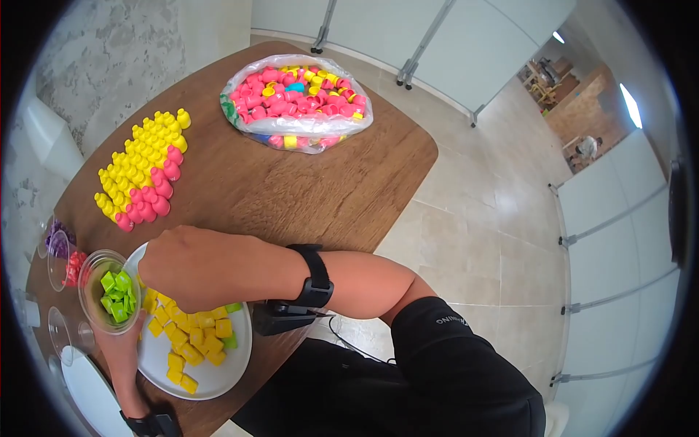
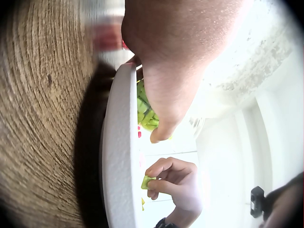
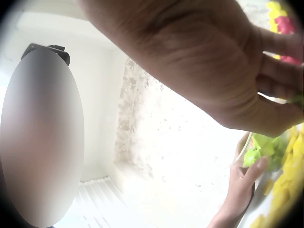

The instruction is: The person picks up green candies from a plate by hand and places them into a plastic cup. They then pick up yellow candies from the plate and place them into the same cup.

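Note:
My left hand holds a clear plastic cup at the rim of the white plate. Bright green square pieces lie inside the cup. Between thumb and fingertips my right hand pinches one small green square piece, seen in the left wrist view. In the head view this hand hovers over the plate, its fingertips hidden behind its back. Many yellow square pieces are spread on the plate, with a couple of green pieces at its right side.
Left of the plate stand clear cups with purple pieces and red pieces, plus another clear cup. Farther back are rows of yellow bottle-shaped pieces and pink ones. A plastic bag of colourful pieces sits at the far edge.

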`<action>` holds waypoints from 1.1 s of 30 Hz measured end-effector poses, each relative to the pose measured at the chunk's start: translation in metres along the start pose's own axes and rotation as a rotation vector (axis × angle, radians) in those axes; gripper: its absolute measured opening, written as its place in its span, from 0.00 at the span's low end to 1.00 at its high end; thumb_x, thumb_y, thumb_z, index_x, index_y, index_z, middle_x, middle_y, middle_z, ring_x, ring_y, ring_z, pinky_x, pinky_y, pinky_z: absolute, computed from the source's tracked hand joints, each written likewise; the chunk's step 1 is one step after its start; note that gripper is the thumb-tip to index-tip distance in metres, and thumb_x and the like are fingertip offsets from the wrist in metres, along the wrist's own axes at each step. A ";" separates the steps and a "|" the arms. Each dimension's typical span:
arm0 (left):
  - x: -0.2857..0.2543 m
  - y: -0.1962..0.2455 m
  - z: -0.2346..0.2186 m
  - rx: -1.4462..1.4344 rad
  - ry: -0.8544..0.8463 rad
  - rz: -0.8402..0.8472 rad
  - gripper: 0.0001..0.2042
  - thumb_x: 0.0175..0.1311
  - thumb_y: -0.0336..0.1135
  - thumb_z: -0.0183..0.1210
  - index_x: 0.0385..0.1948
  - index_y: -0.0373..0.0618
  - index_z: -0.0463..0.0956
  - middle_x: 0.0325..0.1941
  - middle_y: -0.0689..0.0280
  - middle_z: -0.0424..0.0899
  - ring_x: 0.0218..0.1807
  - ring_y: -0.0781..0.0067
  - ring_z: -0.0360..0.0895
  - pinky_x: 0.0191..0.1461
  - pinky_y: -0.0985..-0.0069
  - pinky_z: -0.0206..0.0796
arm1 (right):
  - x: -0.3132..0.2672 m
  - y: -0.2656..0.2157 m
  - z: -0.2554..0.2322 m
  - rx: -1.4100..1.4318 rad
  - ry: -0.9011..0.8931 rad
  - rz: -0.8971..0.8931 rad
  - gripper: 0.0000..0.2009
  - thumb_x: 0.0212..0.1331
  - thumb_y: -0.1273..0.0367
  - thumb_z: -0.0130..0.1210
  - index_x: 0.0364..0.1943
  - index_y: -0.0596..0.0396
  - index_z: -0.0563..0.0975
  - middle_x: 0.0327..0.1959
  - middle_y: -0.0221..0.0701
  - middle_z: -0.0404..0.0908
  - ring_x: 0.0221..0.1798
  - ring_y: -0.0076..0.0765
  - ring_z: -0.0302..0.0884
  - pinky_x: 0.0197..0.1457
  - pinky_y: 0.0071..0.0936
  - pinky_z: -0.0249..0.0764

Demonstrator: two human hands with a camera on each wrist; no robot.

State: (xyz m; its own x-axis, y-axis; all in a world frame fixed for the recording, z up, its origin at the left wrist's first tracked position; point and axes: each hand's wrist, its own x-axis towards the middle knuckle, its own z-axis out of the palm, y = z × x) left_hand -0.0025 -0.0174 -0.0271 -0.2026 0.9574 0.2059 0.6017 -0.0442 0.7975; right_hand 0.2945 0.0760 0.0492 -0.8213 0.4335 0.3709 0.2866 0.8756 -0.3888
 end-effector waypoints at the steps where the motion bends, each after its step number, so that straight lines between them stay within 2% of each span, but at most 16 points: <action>1: 0.001 0.007 0.003 0.005 0.004 -0.008 0.45 0.52 0.22 0.73 0.78 0.40 0.64 0.78 0.57 0.72 0.78 0.61 0.70 0.84 0.63 0.56 | 0.000 0.000 0.000 0.025 0.024 -0.001 0.04 0.51 0.74 0.62 0.27 0.61 0.80 0.29 0.47 0.84 0.38 0.59 0.84 0.46 0.49 0.79; 4: 0.005 0.036 0.008 0.052 0.000 0.159 0.41 0.50 0.23 0.76 0.72 0.42 0.69 0.73 0.57 0.75 0.74 0.60 0.73 0.81 0.63 0.61 | 0.001 0.004 -0.006 0.100 0.165 -0.054 0.03 0.51 0.75 0.61 0.28 0.62 0.79 0.29 0.48 0.82 0.39 0.61 0.83 0.47 0.50 0.79; 5: 0.007 0.039 0.011 0.133 0.019 0.203 0.40 0.50 0.23 0.77 0.70 0.43 0.71 0.71 0.57 0.76 0.72 0.60 0.74 0.79 0.64 0.63 | 0.004 0.001 -0.014 0.091 0.109 0.010 0.04 0.51 0.75 0.60 0.30 0.62 0.80 0.30 0.48 0.82 0.39 0.61 0.83 0.46 0.50 0.79; 6: 0.006 0.045 0.013 0.131 0.028 0.205 0.39 0.49 0.25 0.79 0.68 0.44 0.72 0.69 0.58 0.77 0.71 0.60 0.76 0.77 0.64 0.65 | 0.007 -0.002 -0.022 0.088 0.049 0.067 0.05 0.52 0.75 0.60 0.33 0.62 0.81 0.31 0.48 0.83 0.40 0.62 0.83 0.46 0.50 0.79; 8: 0.006 0.054 0.016 0.081 0.023 0.192 0.39 0.49 0.27 0.82 0.67 0.45 0.73 0.66 0.58 0.80 0.68 0.61 0.79 0.74 0.65 0.70 | 0.011 -0.002 -0.018 0.103 0.184 0.055 0.04 0.51 0.75 0.63 0.31 0.61 0.83 0.33 0.50 0.86 0.42 0.60 0.87 0.48 0.50 0.82; 11: 0.005 0.060 0.012 0.035 -0.006 0.198 0.39 0.49 0.30 0.83 0.67 0.44 0.73 0.62 0.60 0.85 0.63 0.64 0.84 0.69 0.66 0.75 | 0.023 -0.012 -0.021 0.276 0.255 0.117 0.07 0.55 0.77 0.60 0.37 0.58 0.84 0.33 0.44 0.86 0.41 0.57 0.86 0.47 0.50 0.81; 14: 0.005 0.064 0.007 0.012 -0.069 0.119 0.41 0.49 0.31 0.83 0.69 0.45 0.72 0.68 0.61 0.80 0.69 0.64 0.79 0.74 0.65 0.70 | 0.030 -0.023 -0.013 0.334 0.366 0.036 0.05 0.55 0.78 0.61 0.36 0.59 0.83 0.32 0.41 0.85 0.35 0.51 0.86 0.40 0.44 0.79; 16: 0.005 0.062 0.007 -0.012 -0.070 0.080 0.41 0.49 0.32 0.84 0.69 0.45 0.72 0.68 0.61 0.81 0.69 0.65 0.79 0.73 0.65 0.71 | 0.031 -0.027 -0.007 0.389 0.337 0.074 0.07 0.60 0.80 0.63 0.40 0.56 0.85 0.37 0.25 0.87 0.37 0.21 0.84 0.36 0.20 0.75; 17: 0.005 0.061 0.007 -0.050 -0.088 0.066 0.41 0.49 0.33 0.84 0.69 0.45 0.72 0.68 0.62 0.81 0.68 0.66 0.80 0.73 0.65 0.71 | 0.033 -0.028 -0.001 0.403 0.329 0.070 0.07 0.60 0.80 0.63 0.40 0.56 0.85 0.37 0.25 0.87 0.37 0.21 0.84 0.36 0.20 0.75; 19: 0.006 0.062 0.007 -0.028 -0.094 0.053 0.41 0.50 0.33 0.84 0.69 0.45 0.73 0.67 0.62 0.82 0.67 0.66 0.80 0.72 0.65 0.72 | 0.036 -0.027 0.012 0.468 0.454 -0.018 0.05 0.56 0.81 0.64 0.35 0.60 0.82 0.30 0.35 0.82 0.27 0.37 0.83 0.31 0.30 0.75; 20: 0.006 0.060 0.008 -0.008 -0.074 0.104 0.42 0.51 0.35 0.83 0.70 0.44 0.71 0.64 0.59 0.84 0.65 0.63 0.84 0.69 0.65 0.75 | 0.037 -0.027 0.017 0.481 0.453 -0.018 0.05 0.56 0.81 0.64 0.35 0.60 0.82 0.30 0.35 0.82 0.27 0.37 0.83 0.31 0.30 0.75; 21: 0.005 0.058 0.008 0.013 -0.057 0.156 0.43 0.51 0.37 0.83 0.71 0.44 0.70 0.62 0.57 0.87 0.63 0.59 0.87 0.66 0.64 0.78 | 0.037 -0.027 0.021 0.503 0.468 0.007 0.05 0.56 0.81 0.63 0.35 0.60 0.82 0.30 0.35 0.83 0.27 0.37 0.83 0.31 0.30 0.76; 26: 0.005 0.054 0.009 0.000 -0.057 0.190 0.42 0.52 0.36 0.83 0.71 0.44 0.70 0.61 0.58 0.86 0.62 0.61 0.86 0.66 0.65 0.78 | 0.035 -0.026 0.028 0.600 0.505 0.114 0.04 0.55 0.81 0.62 0.33 0.61 0.81 0.29 0.35 0.84 0.27 0.34 0.83 0.32 0.29 0.76; 28: 0.006 0.056 0.009 -0.029 -0.063 0.177 0.42 0.52 0.36 0.83 0.70 0.44 0.71 0.61 0.58 0.86 0.62 0.62 0.86 0.66 0.65 0.77 | 0.032 -0.025 0.025 0.581 0.430 0.145 0.03 0.63 0.79 0.63 0.38 0.59 0.85 0.34 0.25 0.88 0.36 0.17 0.84 0.37 0.18 0.76; 30: 0.006 0.061 0.008 -0.015 -0.079 0.121 0.40 0.50 0.31 0.83 0.68 0.44 0.72 0.66 0.62 0.81 0.65 0.68 0.81 0.70 0.67 0.74 | 0.032 -0.025 0.026 0.568 0.434 0.135 0.03 0.63 0.79 0.63 0.38 0.59 0.85 0.35 0.25 0.88 0.36 0.17 0.84 0.37 0.18 0.76; 33: 0.006 0.061 0.008 -0.046 -0.095 0.103 0.40 0.51 0.31 0.83 0.68 0.44 0.73 0.66 0.62 0.82 0.65 0.68 0.81 0.70 0.68 0.74 | 0.031 -0.025 0.026 0.558 0.433 0.119 0.03 0.63 0.79 0.63 0.38 0.59 0.85 0.35 0.24 0.88 0.36 0.16 0.84 0.37 0.18 0.75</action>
State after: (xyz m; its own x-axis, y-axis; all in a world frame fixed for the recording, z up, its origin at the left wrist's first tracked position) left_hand 0.0390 -0.0121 0.0184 -0.0660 0.9697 0.2351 0.5787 -0.1548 0.8007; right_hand 0.2487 0.0626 0.0482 -0.4972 0.6661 0.5560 -0.0288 0.6278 -0.7779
